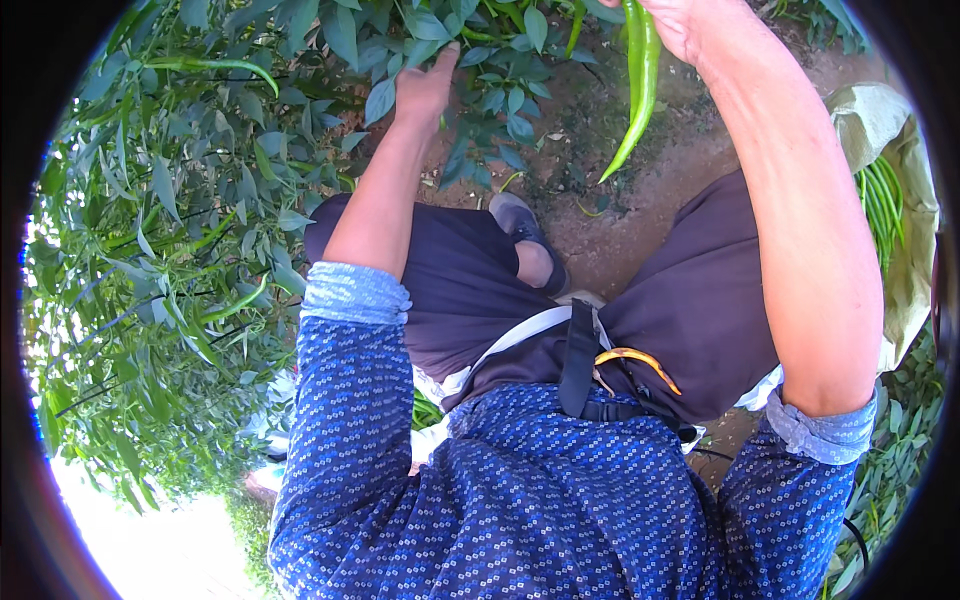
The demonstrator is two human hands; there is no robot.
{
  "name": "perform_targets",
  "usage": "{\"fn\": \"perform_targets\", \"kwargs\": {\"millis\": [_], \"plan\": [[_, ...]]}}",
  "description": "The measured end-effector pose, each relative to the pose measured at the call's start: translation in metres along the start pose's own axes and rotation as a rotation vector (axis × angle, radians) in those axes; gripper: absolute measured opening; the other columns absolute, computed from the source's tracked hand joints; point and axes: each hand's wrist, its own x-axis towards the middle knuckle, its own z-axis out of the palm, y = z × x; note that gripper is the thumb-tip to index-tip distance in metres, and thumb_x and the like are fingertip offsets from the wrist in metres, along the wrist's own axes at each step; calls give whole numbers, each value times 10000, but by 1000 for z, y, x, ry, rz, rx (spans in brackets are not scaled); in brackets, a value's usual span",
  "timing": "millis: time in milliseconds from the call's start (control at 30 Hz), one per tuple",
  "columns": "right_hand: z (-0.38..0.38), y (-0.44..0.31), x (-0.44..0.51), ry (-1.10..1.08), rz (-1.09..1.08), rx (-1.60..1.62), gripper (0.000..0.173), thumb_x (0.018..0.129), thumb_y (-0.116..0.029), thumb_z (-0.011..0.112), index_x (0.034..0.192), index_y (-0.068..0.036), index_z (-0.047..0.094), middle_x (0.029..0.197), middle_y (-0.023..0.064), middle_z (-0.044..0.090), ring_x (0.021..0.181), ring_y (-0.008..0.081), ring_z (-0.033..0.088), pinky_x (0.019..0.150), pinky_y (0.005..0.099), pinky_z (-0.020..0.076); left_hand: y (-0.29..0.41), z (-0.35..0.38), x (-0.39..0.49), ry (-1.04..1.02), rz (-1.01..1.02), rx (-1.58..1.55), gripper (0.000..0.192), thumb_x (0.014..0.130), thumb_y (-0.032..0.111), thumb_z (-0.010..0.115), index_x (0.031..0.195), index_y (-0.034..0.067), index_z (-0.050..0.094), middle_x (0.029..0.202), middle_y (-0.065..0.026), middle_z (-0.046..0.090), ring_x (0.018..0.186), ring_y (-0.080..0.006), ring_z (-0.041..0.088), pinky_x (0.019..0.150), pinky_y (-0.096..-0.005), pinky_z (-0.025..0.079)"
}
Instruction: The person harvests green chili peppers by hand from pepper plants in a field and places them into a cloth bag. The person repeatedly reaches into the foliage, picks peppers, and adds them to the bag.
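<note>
My right hand, cut off by the top edge of the head view, is closed around long green chili peppers. They dangle below it with their tips pointing down and slightly left. My left hand reaches into the leaves of a chili plant. Its thumb rests against the foliage, while leaves cover the other fingers, so whether it grips anything is hidden. A green chili grows on the plants to the left of that hand, and a curved chili hangs lower among the leaves.
Beside my right arm stands a pale woven sack with several green chilies inside. An orange chili lies on my lap near a black strap. My shoe rests on bare soil. Dense plants line the left side.
</note>
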Motion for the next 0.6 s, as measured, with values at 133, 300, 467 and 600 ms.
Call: {"fn": "perform_targets", "kwargs": {"millis": [133,300,467,600], "plan": [[-1,-5,-1,29,64,-38,210,1010,-179,592,965,19,644,742,28,560,566,109,451,489,287,359,-24,-27,48,113,163,-30,404,933,426,754,1144,89,682,886,-9,610,766,-122,509,701,-323,393],[-7,-6,-12,-37,-67,-65,237,1021,-190,574,1051,32,649,785,37,566,603,114,455,518,282,377,33,-94,22,-72,-13,221,714,879,525,772,1337,-2,621,1267,-151,675,1114,-229,616,959,-387,489],[2,-15,-13,46,50,-188,265,1018,-203,580,1094,39,654,800,41,573,626,119,462,538,273,382,92,-106,-31,-237,223,23,395,1005,345,669,1238,26,686,987,-60,732,619,-46,422,564,-207,375],[4,-12,-15,31,4,-173,258,1011,-207,593,1077,34,658,812,37,576,636,116,465,540,268,388,103,-102,-41,-255,285,-245,264,1069,268,581,1162,43,684,819,-27,654,551,-28,354,484,-205,325]]}}
